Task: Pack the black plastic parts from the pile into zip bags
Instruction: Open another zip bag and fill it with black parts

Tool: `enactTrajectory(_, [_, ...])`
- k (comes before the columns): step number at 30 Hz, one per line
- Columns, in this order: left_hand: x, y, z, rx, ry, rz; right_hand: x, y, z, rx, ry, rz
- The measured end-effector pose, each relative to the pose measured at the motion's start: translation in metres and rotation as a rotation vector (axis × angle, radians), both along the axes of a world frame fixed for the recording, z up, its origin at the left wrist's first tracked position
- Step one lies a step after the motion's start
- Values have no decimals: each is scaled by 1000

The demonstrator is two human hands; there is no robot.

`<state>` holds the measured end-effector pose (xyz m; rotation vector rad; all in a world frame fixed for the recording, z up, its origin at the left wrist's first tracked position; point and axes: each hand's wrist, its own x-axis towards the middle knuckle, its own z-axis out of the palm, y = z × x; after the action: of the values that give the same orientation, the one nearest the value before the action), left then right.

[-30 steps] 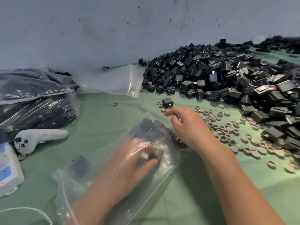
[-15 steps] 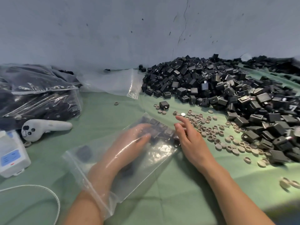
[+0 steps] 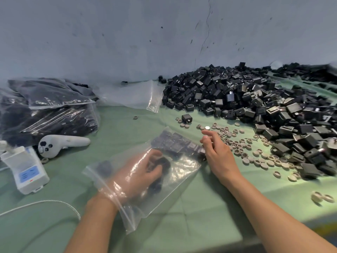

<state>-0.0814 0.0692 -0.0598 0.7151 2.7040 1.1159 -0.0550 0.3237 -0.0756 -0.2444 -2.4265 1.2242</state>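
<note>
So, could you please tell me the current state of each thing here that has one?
Zip bag: mouth open, partly filled, lying flat.
Left hand: inside the zip bag, gripping black parts.
Right hand: open, fingers relaxed, touching the bag's far end.
Pile: loose, not yet packed.
Stacked bags: filled with dark parts.
Spare bag: empty.

Green table (image 3: 200,216) bears black parts pile (image 3: 255,99); grey rings (image 3: 242,143); filled bags (image 3: 49,110); controller (image 3: 60,143).

Two hands (image 3: 140,173) (image 3: 218,154), one part-filled zip bag (image 3: 182,168), one pile (image 3: 255,99) of black parts (image 3: 204,102)
</note>
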Motion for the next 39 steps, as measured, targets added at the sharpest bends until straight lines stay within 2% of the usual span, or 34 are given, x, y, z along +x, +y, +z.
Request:
enactTrajectory(4, [-1, 29, 1, -33, 132, 38, -1, -1, -1, 6, -5, -42])
enactTrajectory(8, [-5, 47, -9, -55, 100, 94, -2, -2, -1, 55, -20, -57])
enactTrajectory(11, [-7, 42, -10, -110, 237, 162, -2, -1, 0, 62, -24, -62])
enactTrajectory(14, [-7, 34, -11, 1, 178, 77, -2, -1, 0, 61, -27, -65])
enactTrajectory(16, [-5, 35, -12, 43, 37, -40, -2, -2, 0, 64, -29, -70])
enactTrajectory(18, [-6, 43, -13, 54, -25, -87, -1, -2, 0, 74, -27, -72])
enactTrajectory(21, [-10, 58, -10, 22, 19, -67, -1, -3, 0, 93, -30, -73])
enactTrajectory(25, [-18, 68, -13, 78, -18, -3, -2, -4, 0, 126, -35, -71])
enactTrajectory(30, [-27, 73, -21, -76, 81, 102, -4, -2, -1, 130, -30, -73])
enactTrajectory(33, [-24, 68, -16, -60, 112, 68, -5, -2, 0, 138, -28, -75])
enactTrajectory(35, [-22, 54, -11, -37, 143, -35, -6, -2, 0, 131, -23, -75])
enactTrajectory(37, [-18, 33, -6, 28, 81, -72, -5, -1, 0, 126, -22, -71])
enactTrajectory(39, [-11, 10, -3, 8, 52, -111, -5, -1, 0, 121, -24, -67])
